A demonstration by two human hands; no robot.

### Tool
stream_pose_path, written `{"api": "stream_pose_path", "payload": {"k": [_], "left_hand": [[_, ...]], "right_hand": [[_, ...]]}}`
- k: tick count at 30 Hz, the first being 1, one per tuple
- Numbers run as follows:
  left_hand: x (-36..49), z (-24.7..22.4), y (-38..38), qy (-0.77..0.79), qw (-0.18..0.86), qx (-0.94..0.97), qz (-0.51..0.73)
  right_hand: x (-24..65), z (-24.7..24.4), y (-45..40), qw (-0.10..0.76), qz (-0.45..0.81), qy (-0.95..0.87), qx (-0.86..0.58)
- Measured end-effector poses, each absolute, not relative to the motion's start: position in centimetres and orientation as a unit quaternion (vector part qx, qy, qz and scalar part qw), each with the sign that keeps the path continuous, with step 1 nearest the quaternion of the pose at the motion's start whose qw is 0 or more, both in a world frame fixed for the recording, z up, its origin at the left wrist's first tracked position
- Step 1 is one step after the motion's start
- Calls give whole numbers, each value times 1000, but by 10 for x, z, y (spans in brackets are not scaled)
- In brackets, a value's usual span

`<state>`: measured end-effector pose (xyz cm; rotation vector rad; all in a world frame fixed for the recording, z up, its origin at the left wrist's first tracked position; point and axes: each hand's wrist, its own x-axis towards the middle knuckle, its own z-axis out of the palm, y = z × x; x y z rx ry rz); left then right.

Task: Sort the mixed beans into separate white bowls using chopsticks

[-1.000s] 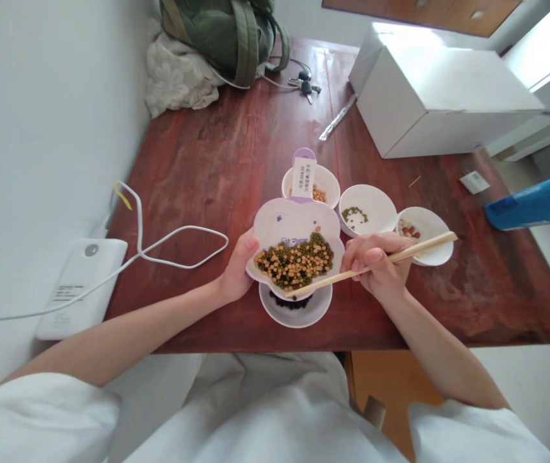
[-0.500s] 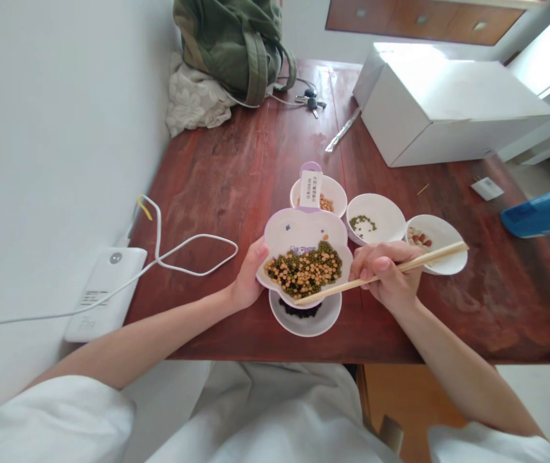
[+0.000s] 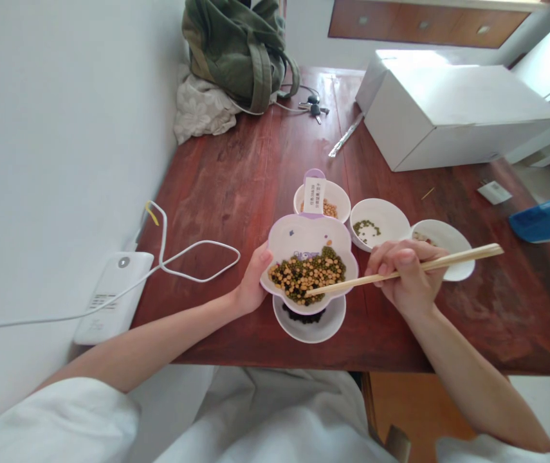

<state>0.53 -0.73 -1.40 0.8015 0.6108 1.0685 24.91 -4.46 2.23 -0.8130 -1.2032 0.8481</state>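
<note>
My left hand (image 3: 254, 281) grips the left edge of a purple-rimmed, scalloped dish (image 3: 284, 233) with a paper label (image 3: 314, 195) on its handle. Mixed beans (image 3: 307, 273), green, tan and dark, fill the lower part of the dish. In my right hand (image 3: 410, 275) is a pair of wooden chopsticks (image 3: 458, 258), whose tips touch the beans near the dish's lower edge. Partly under the dish stands a bowl of black beans (image 3: 309, 331). Behind it is a bowl with tan beans (image 3: 345, 196); to the right are a bowl with green beans (image 3: 393, 222) and a bowl partly hidden by my right hand (image 3: 453, 241).
A white power bank (image 3: 110, 299) with a looped cable (image 3: 202, 280) lies at the left. Farther back are a green bag (image 3: 226, 54), keys (image 3: 314, 108), a foil strip (image 3: 345, 136) and a large white box (image 3: 458, 103). A blue object (image 3: 549, 217) and a small white adapter (image 3: 495, 192) are at the right.
The chopsticks and my right hand have moved right across the dish, and the tips now lie farther in among the beans. The whole view has shifted slightly.
</note>
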Motion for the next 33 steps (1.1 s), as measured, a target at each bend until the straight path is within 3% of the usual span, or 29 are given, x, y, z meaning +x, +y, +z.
{"api": "stream_pose_path", "payload": {"k": [15, 33], "left_hand": [[3, -14, -8, 293, 735, 373, 484], [2, -17, -6, 270, 736, 393, 480]], "right_hand": [[247, 19, -47, 615, 408, -574, -356], [253, 17, -47, 615, 400, -571, -367]]}}
